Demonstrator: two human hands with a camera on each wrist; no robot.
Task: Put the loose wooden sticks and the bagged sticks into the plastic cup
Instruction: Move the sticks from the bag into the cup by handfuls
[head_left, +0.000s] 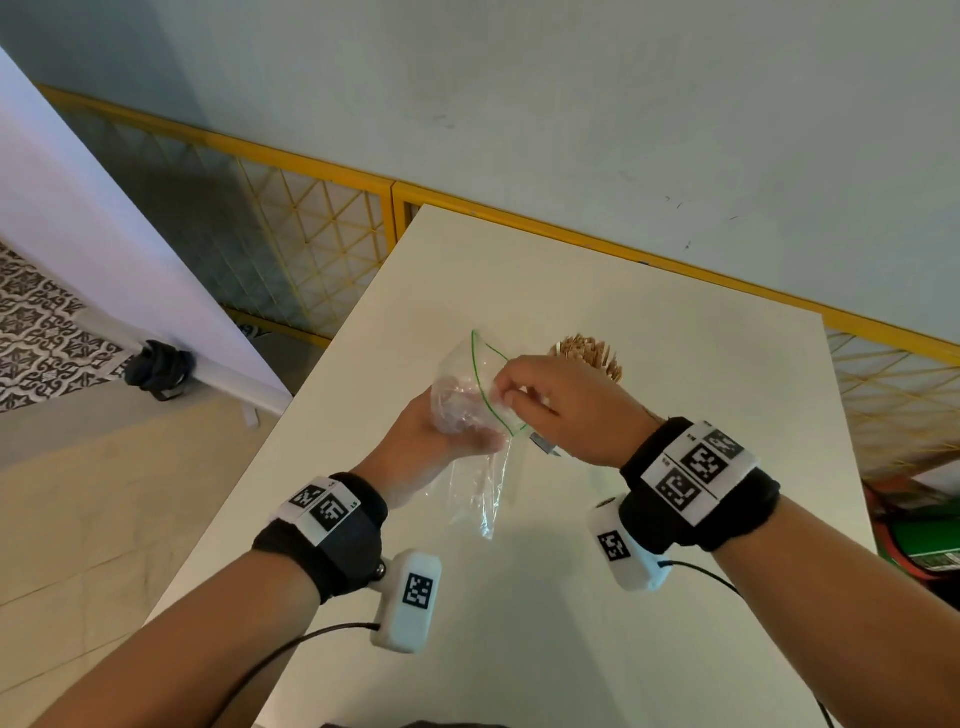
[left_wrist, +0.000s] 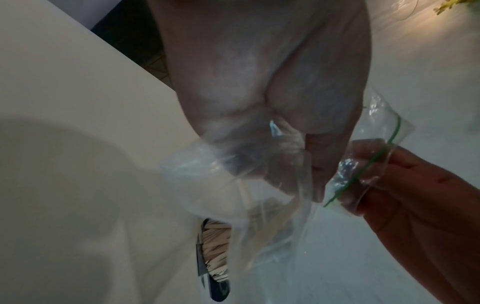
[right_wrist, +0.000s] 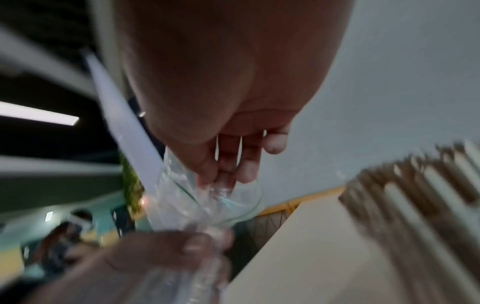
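Both hands hold a clear zip bag (head_left: 483, 493) with a green seal line above the white table. My left hand (head_left: 452, 436) grips the bag around its crumpled middle. My right hand (head_left: 511, 397) pinches the bag's mouth at the green line (left_wrist: 363, 170). The lower part of the bag (left_wrist: 272, 236) hangs loose; pale sticks show faintly through it, and I cannot tell whether they are inside. Behind my right hand, a fanned bundle of wooden sticks (head_left: 587, 356) stands in the plastic cup (left_wrist: 215, 283). The head view hides most of the cup. The sticks (right_wrist: 415, 195) are blurred in the right wrist view.
The white table (head_left: 675, 597) ends in a slanted left edge near my left forearm. A yellow mesh fence (head_left: 311, 228) runs behind it along the wall. A white board (head_left: 104, 234) leans at the left, and green items (head_left: 924, 540) sit on the floor at the right.
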